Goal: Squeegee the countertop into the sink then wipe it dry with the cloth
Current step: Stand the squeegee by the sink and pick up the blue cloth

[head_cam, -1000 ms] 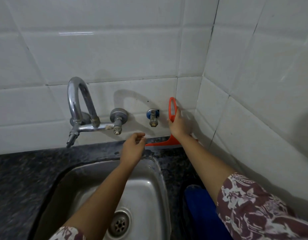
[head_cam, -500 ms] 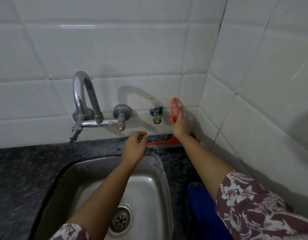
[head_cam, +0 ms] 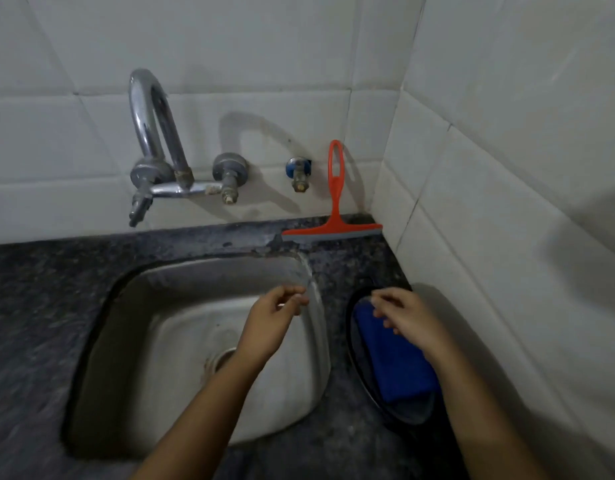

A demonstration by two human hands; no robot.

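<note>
The squeegee (head_cam: 335, 206) stands at the back of the counter (head_cam: 39, 289), in the corner where the two tiled walls meet. Its blade rests flat on the dark stone and its orange handle leans upright against the back wall (head_cam: 230, 57). Neither hand touches it.

The sink (head_cam: 195, 341) is set into the counter, with the drain partly hidden behind the left forearm. The tap (head_cam: 153, 147) juts from the back wall above the sink's far left side. A small blue-capped valve (head_cam: 298, 171) sits on the wall between the tap and the squeegee handle.

The cloth (head_cam: 392, 362) is blue and folded. It lies in a dark oval dish (head_cam: 403, 415) on the counter to the right of the sink, near the right wall (head_cam: 507, 168).

The left hand (head_cam: 276, 315) hangs over the right side of the sink basin. Its fingers are loosely curled with the thumb and fingertips close together, and it holds nothing.

The right hand (head_cam: 404, 315) hovers over the far end of the cloth. Its fingers are bent and slightly spread, pointing left towards the sink. It grips nothing; whether the fingertips touch the cloth cannot be told, since the hand is blurred.

Both forearms are bare and reach in from the bottom edge. The two hands are near each other, with the sink's right rim between them.
</note>
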